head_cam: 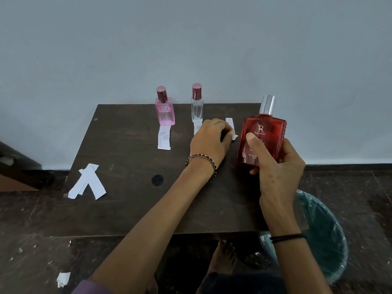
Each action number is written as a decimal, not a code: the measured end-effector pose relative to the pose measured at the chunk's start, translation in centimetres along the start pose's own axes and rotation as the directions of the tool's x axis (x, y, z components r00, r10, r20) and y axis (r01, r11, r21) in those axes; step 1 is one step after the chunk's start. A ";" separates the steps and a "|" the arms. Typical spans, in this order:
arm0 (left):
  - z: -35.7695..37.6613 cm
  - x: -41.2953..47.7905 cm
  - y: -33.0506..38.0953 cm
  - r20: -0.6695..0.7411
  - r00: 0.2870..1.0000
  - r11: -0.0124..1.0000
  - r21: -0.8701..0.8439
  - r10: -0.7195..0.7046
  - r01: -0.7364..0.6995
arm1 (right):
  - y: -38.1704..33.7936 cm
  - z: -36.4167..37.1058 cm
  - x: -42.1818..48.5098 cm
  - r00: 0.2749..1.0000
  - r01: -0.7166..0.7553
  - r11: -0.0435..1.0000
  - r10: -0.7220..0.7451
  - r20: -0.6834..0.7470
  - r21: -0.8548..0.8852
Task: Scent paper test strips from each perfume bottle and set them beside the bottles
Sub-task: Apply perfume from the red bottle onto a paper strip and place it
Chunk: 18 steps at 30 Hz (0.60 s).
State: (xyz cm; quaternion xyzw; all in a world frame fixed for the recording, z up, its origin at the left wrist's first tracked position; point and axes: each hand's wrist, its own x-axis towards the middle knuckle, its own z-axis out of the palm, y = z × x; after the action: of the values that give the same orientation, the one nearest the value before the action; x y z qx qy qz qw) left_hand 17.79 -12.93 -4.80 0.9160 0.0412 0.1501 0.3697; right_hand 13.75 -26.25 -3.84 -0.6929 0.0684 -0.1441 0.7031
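My right hand [275, 166] grips a red perfume bottle [263, 136] with a silver cap, held upright above the table's right side. My left hand [210, 139] rests on the dark table [127, 209], its fingers closed on a white paper strip [231, 126] that lies on the surface. A pink bottle [165, 109] stands at the back with a strip [164, 137] in front of it. A clear bottle [197, 107] stands to its right, and its strip [197, 127] is partly hidden by my left hand.
Several spare strips [88, 182] lie crossed at the table's left edge. A bin lined with a green bag [322, 234] stands on the floor at the right. Paper scraps [63, 279] lie on the floor. The wall rises just behind the bottles.
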 end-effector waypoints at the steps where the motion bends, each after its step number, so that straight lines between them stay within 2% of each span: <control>1: 0.0 0.0 -0.1 0.004 1.000 1.000 0.002 0.007 -0.007 | 0.0 0.0 0.0 1.000 0.002 1.000 -0.002 0.005 -0.006; 8: -0.7 0.0 -0.6 0.111 0.992 0.998 0.034 0.058 -0.062 | 0.4 -0.1 0.2 0.999 0.015 1.000 -0.014 0.033 -0.026; 18: -1.5 0.1 -0.9 0.157 0.986 0.998 0.017 0.053 -0.056 | 0.1 1.1 2.0 0.982 0.055 0.990 -0.030 0.187 -0.130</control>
State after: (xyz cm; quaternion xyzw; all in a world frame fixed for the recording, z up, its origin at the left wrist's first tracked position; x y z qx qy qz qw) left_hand 17.41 -11.21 -4.40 0.9296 -0.0114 0.0871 0.3580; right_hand 15.96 -25.84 -3.71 -0.7503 -0.0024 -0.0892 0.6551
